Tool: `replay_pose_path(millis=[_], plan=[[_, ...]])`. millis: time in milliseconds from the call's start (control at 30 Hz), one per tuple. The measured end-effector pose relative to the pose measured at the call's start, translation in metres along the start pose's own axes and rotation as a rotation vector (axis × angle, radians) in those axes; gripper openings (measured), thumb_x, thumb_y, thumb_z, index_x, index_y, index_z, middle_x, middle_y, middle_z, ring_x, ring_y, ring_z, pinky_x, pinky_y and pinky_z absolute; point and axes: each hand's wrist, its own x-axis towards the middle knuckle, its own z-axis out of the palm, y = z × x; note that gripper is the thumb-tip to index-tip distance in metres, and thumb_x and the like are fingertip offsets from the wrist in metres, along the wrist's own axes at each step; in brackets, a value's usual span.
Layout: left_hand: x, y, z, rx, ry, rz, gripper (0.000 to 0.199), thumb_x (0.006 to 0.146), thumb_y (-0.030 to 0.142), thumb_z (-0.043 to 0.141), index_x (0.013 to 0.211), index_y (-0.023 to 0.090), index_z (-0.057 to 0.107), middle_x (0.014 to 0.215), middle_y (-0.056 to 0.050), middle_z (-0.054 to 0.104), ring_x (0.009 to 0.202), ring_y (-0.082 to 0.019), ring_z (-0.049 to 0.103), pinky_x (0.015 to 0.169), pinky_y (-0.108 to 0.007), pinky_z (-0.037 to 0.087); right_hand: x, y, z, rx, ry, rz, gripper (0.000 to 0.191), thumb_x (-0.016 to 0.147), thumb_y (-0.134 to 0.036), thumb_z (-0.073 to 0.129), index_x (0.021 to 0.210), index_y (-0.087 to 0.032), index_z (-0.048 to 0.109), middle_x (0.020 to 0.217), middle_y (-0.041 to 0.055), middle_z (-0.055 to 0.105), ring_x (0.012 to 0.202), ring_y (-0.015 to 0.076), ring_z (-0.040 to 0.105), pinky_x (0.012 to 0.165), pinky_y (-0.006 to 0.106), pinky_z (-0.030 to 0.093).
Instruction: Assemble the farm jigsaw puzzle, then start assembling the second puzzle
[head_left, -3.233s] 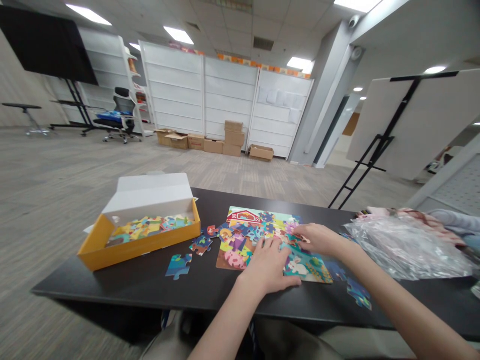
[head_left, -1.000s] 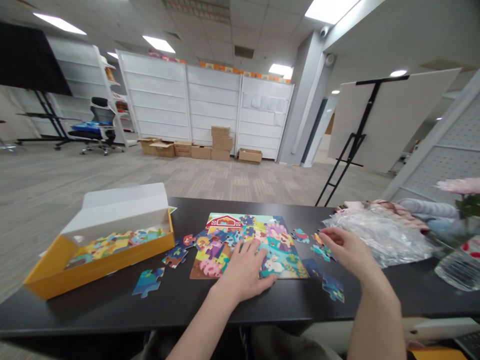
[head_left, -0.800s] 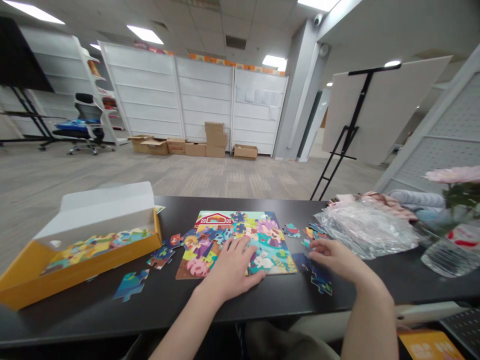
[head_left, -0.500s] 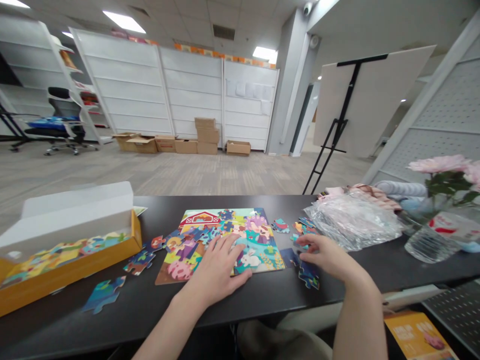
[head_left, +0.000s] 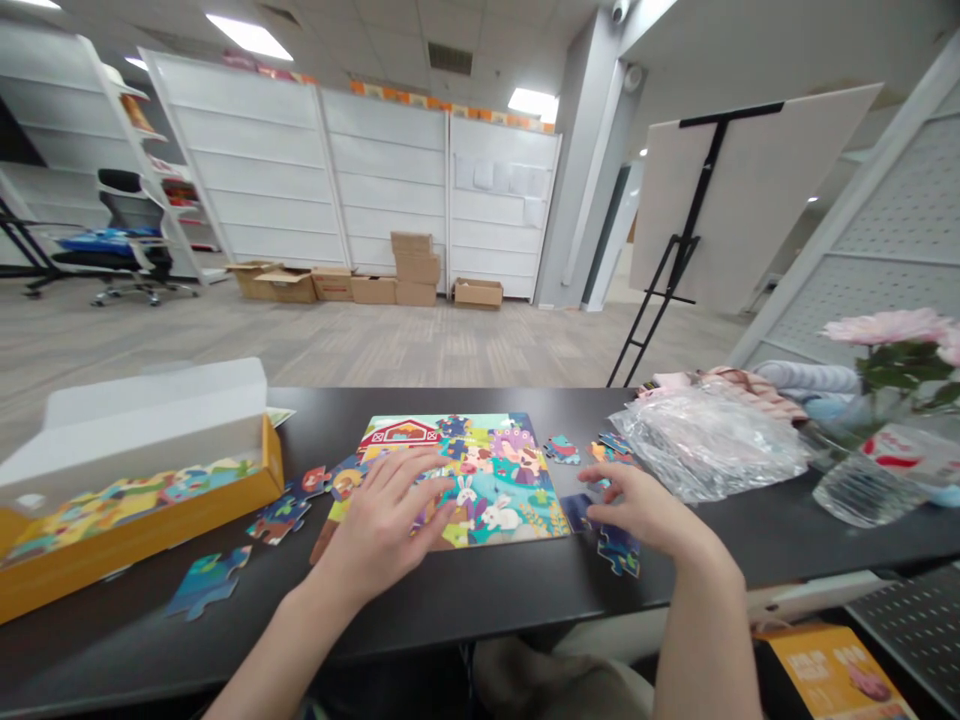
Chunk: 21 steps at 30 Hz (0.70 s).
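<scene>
A colourful farm puzzle picture lies flat on the black table, with a red barn at its upper left and white rabbits near its lower middle. Over its left part rests my left hand, palm down with fingers spread, covering some of the picture. My right hand hovers at the right edge by dark blue pieces, its fingers apart and nothing visible between them. Just above it lie a teal and red piece and more loose pieces. Other loose pieces sit left of the picture, with a blue-green piece nearer me.
An open orange and white box of pieces stands at the left. Crumpled clear plastic and a glass vase with pink flowers are at the right. An orange package lies below the table edge.
My left hand has slid left across the picture, uncovering the rabbits in its lower middle. My right hand has shifted slightly left, fingers still apart.
</scene>
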Motion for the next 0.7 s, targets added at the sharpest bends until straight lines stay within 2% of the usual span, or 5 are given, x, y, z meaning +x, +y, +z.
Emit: replay_pose_path(millis=[200,333,500,600,700], plan=[[-0.037,-0.051,-0.036,0.136,0.038,-0.041,0.015,0.09,0.021,0.064,0.105,0.023,0.066,0.116,-0.008,0.07,0.114,-0.027,0.064,0.099,-0.045,0.05,0.008,0.023,-0.01,-0.127,0.249,0.085,0.032,0.073,-0.024,0.068,0.103,-0.016,0.075,0.094,0.0088,0.075,0.076,0.0219,0.067,0.073,0.031,0.049],[-0.064,-0.073,-0.052,0.192,0.055,-0.076,0.018,0.09,0.02,0.064,0.108,0.024,0.065,0.114,-0.009,0.069,0.11,-0.028,0.065,0.098,-0.047,0.05,0.016,0.022,-0.005,-0.126,0.266,0.094,0.028,0.075,-0.022,0.065,0.101,-0.02,0.077,0.092,0.0071,0.077,0.074,0.0215,0.068,0.07,0.03,0.049],[-0.074,-0.074,-0.061,0.195,0.082,-0.106,0.016,0.09,0.018,0.064,0.105,0.022,0.065,0.114,-0.009,0.069,0.108,-0.027,0.066,0.099,-0.047,0.05,0.025,0.015,0.007,-0.138,0.186,0.051,0.035,0.075,-0.017,0.062,0.106,-0.02,0.077,0.082,0.0046,0.075,0.074,0.0201,0.068,0.071,0.027,0.049],[-0.071,-0.066,-0.059,0.184,0.052,-0.1,0.016,0.09,0.018,0.063,0.105,0.023,0.066,0.114,-0.008,0.07,0.11,-0.026,0.065,0.101,-0.045,0.05,0.032,0.015,0.013,-0.176,0.14,0.053,0.037,0.071,-0.015,0.063,0.105,-0.021,0.077,0.088,0.005,0.076,0.078,0.0204,0.07,0.075,0.027,0.05],[-0.066,-0.058,-0.056,0.173,0.063,-0.098,0.016,0.091,0.017,0.062,0.105,0.022,0.066,0.113,-0.008,0.07,0.111,-0.025,0.065,0.099,-0.044,0.052,0.04,0.02,0.017,-0.206,0.158,0.046,0.034,0.069,-0.015,0.064,0.1,-0.021,0.077,0.099,0.0067,0.077,0.087,0.0235,0.071,0.081,0.031,0.05]])
